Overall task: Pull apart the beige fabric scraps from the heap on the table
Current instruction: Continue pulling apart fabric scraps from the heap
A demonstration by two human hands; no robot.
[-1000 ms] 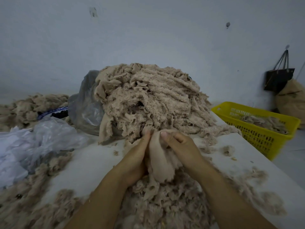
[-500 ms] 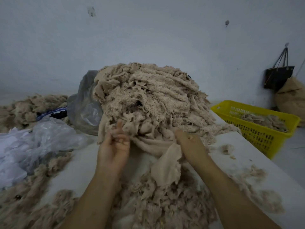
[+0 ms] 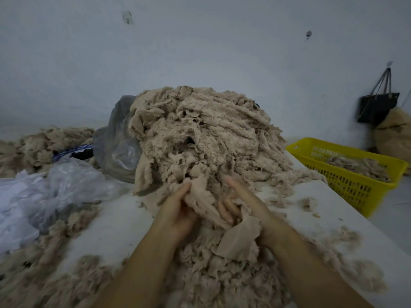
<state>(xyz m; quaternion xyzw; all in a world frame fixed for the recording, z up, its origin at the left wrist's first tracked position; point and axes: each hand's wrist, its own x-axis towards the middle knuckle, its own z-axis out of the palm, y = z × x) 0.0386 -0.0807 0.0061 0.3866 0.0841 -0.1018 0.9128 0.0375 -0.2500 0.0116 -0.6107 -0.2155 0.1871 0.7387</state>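
At far left on the worktop (image 3: 115, 230), crumpled clear plastic bags (image 3: 44, 192); a grey bag (image 3: 115, 141) leans against the heap (image 3: 211, 134); loose fluff (image 3: 44, 274) litters the near left corner. Centre: the left hand (image 3: 178, 210) has its grip closed, fingers curled round a clump of beige scraps (image 3: 200, 196) at the heap's near foot; the right hand (image 3: 246, 203) hooks its fingers into the same clump, thumb raised, grip holding; a smooth beige piece (image 3: 240, 238) hangs under the right wrist.

Risks, judged: the clump looks tangled into the heap, so a hard pull may drag the slope down toward the person; fluff may shed and scatter.

Room: bare worktop between left hand and plastic; the right edge is near, with a yellow basket (image 3: 347, 181) just beyond it; scraps flung right may go over.
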